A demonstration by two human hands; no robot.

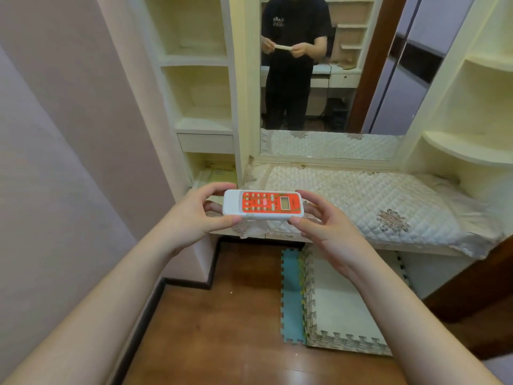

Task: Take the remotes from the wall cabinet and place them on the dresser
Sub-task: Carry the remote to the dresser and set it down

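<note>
— Holding white remote with orange-red button panel (262, 204) level by both ends, left hand (194, 215) and right hand (324, 226) pinching, just above quilted cream dresser cover (374, 201).

— Risking a slide off the rumpled front edge, if set too near.

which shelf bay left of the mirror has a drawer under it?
The second open bay in the left cream shelf column: a small drawer sits directly beneath it. The bay above has only a shelf board.

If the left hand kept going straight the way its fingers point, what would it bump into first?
The left hand points right, along the remote it grips. Past that remote, it would likely meet the right hand holding the other end.
</note>
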